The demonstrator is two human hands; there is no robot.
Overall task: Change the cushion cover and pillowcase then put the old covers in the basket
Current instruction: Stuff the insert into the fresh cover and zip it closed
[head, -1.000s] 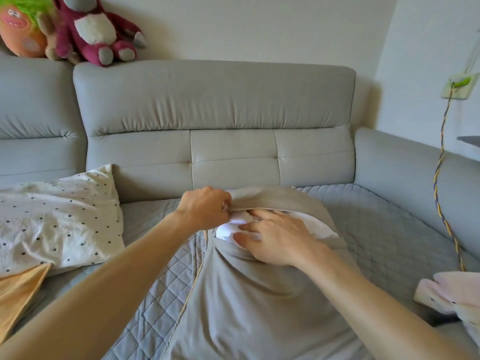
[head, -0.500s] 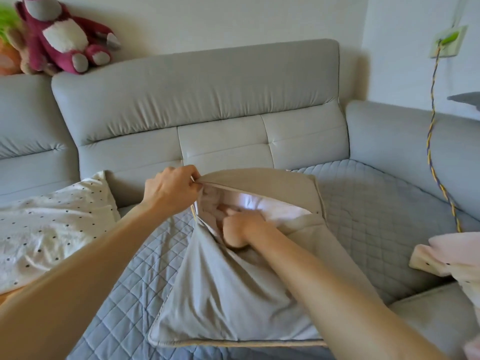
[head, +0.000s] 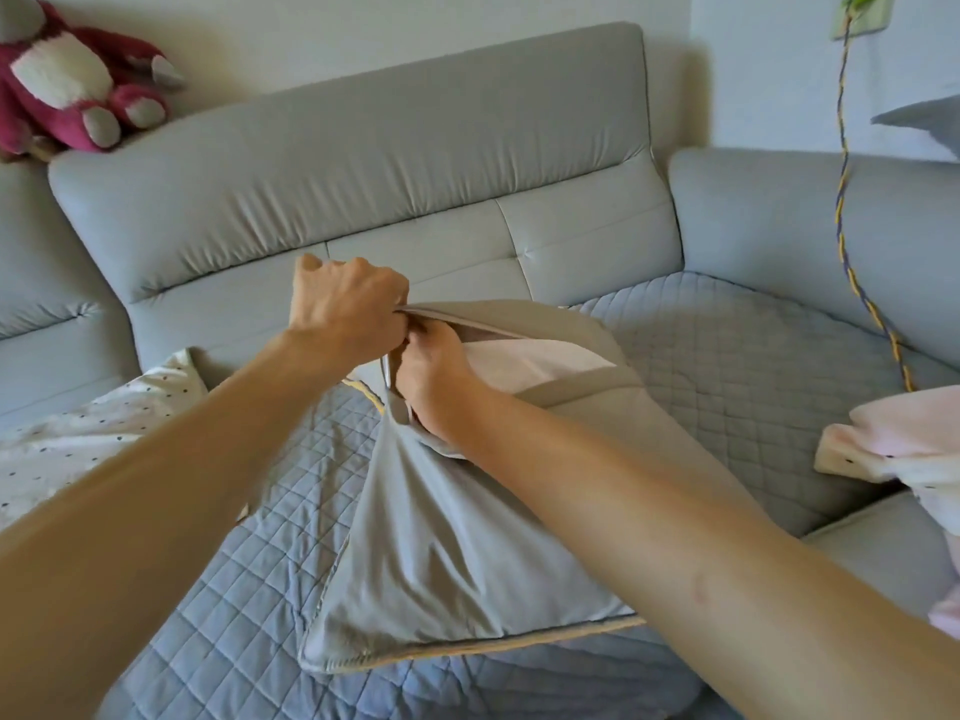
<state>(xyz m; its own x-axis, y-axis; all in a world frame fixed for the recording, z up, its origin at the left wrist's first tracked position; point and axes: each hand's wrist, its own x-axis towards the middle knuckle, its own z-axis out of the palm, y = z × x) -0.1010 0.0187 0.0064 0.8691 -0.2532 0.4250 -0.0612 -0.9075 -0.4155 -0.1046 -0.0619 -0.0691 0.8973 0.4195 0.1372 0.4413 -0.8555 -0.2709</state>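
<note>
Two grips meet at the left corner of the cover's opening. The left grip (head: 348, 304) is fisted tight on the upper edge of the grey cushion cover (head: 457, 537) and holds it raised. The right grip (head: 431, 379) sits just below, touching it. Its fingers curl into the mouth and are hidden, so I cannot tell whether they have the lower edge, a zip pull or the white inner cushion (head: 540, 363). That inner cushion shows as a pale wedge through the gap, mostly still inside.

The cushion stands tilted on the middle of the sofa seat (head: 727, 356), its bottom toward the front edge and its top toward the backrest (head: 363, 163). A dotted pillow (head: 104, 428) lies at the seat's left end and a pink cloth (head: 893, 444) at its right edge. No basket is in view.

With both grips working the same corner, a hard pull apart could strain the seam or zip end there. If the raised edge slips, the mouth would likely fall shut over the inner cushion.

Half a second ago the right grip was fisted lower, mid-opening, apart from the left. It has since come up against it, while the left has kept the same edge.
</note>
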